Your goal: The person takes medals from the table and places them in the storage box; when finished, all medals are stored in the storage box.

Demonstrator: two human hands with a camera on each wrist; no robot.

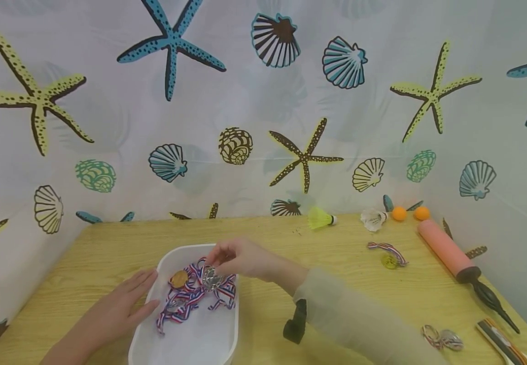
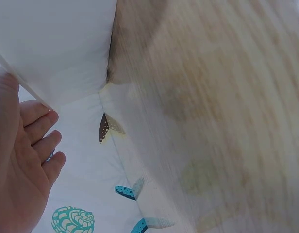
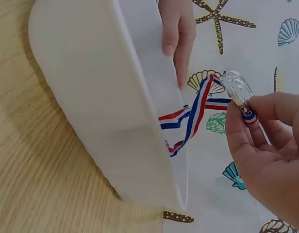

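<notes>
My right hand [image 1: 240, 258] pinches a silver medal [image 3: 237, 87] between thumb and fingers over the white tub [image 1: 233, 324]. From the medal, a red, white and blue striped ribbon [image 3: 198, 114] trails down into the tub. A gold medal [image 1: 178, 279] lies inside on a heap of striped ribbons [image 1: 190, 299], with another silver medal [image 1: 175, 305] partly under them. At the tub's left side is my left hand [image 1: 119, 306], fingers extended along the rim. In the left wrist view, the fingertips [image 2: 52, 116] are right at the rim.
To the right lie a gold medal [image 1: 388, 261] with ribbon, another silver medal [image 1: 451, 339], a pink pump [image 1: 448, 251] and a striped wooden paddle [image 1: 502, 339]. Farther back are a yellow shuttlecock [image 1: 320, 218], a white shuttlecock [image 1: 373, 220] and two orange balls [image 1: 398, 213]. A patterned curtain [image 1: 245, 197] surrounds the wooden table [image 1: 286, 243].
</notes>
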